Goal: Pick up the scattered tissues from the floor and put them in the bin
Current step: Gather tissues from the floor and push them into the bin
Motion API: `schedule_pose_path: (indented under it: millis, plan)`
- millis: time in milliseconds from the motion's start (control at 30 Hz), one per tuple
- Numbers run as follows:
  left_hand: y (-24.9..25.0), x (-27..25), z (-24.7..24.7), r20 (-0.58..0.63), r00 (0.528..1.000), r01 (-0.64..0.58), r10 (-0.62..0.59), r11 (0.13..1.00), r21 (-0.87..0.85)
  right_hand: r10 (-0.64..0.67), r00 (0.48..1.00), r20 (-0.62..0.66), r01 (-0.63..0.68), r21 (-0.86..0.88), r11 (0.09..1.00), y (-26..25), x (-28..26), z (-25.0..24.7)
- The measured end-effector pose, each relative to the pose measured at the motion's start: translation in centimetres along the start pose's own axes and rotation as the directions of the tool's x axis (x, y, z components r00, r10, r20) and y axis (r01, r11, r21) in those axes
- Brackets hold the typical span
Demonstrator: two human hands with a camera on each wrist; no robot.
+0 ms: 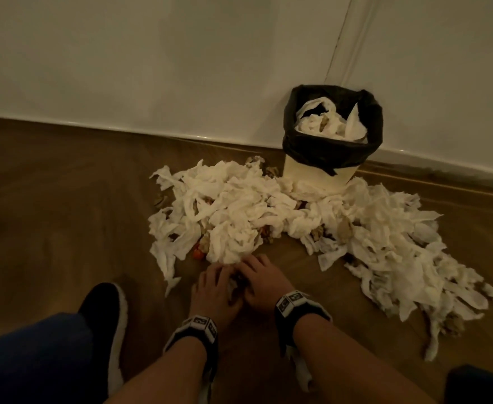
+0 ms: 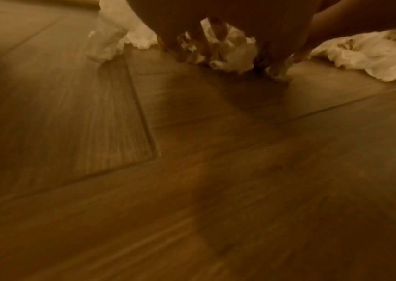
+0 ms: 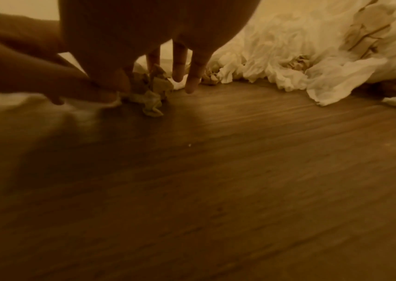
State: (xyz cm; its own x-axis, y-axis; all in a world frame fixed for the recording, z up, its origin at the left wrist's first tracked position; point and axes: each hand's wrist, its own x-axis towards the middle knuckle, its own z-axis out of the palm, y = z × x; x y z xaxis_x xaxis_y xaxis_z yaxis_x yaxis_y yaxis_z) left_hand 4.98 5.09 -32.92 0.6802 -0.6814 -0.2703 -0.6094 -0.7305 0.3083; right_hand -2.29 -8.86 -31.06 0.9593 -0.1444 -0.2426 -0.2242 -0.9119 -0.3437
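A big heap of white tissues [image 1: 239, 217] lies scattered on the wooden floor in front of the bin [image 1: 318, 173], which has a black liner and tissues inside. At the heap's near edge my left hand [image 1: 220, 277] and right hand [image 1: 252, 272] meet around a small crumpled wad of tissues [image 1: 235, 284]. In the left wrist view my left hand [image 2: 206, 43] curls its fingers into white tissue [image 2: 230, 53]. In the right wrist view my right hand [image 3: 168, 79] pinches a brownish crumpled wad [image 3: 155, 91] with thumb and forefinger, while two fingers [image 3: 179, 62] hang straight down to the floor.
More tissues [image 1: 400, 252] spread right of the bin toward the skirting. A white wall [image 1: 152, 68] runs behind. My black shoe [image 1: 105, 322] stands at the lower left. Bare floor [image 1: 50, 199] lies left of the heap and beneath my arms.
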Motion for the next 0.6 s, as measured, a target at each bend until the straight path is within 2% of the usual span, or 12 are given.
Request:
schedule_pose_path:
  millis: [167, 267, 367, 467, 600]
  plan:
    - [-1.4, 0.6, 0.6, 0.07, 0.994, -0.087, 0.08, 0.991, 0.098, 0.031, 0.999, 0.032, -0.029, -0.052, 0.998, 0.5, 0.0, 0.7]
    - [-1.5, 1.1, 0.3, 0.028, 0.989, -0.15, 0.148, 0.986, 0.079, 0.061, 0.998, 0.006, -0.061, -0.055, 0.997, 0.8, -0.1, 1.2]
    - [-1.0, 1.7, -0.4, 0.044, 0.981, -0.193, 0.191, 0.98, 0.04, 0.097, 0.995, -0.033, -0.097, 0.008, 0.995, 0.9, 0.0, 1.5]
    - [-0.5, 2.5, -1.2, 0.092, 0.979, -0.185, 0.182, 0.983, 0.019, 0.135, 0.991, -0.004, -0.134, 0.038, 0.99, 0.9, 0.1, 1.6]
    - [0.1, 3.3, -1.9, 0.18, 0.978, -0.106, 0.106, 0.994, -0.011, 0.211, 0.975, 0.075, -0.218, 0.098, 0.971, 1.3, 0.0, 1.6]
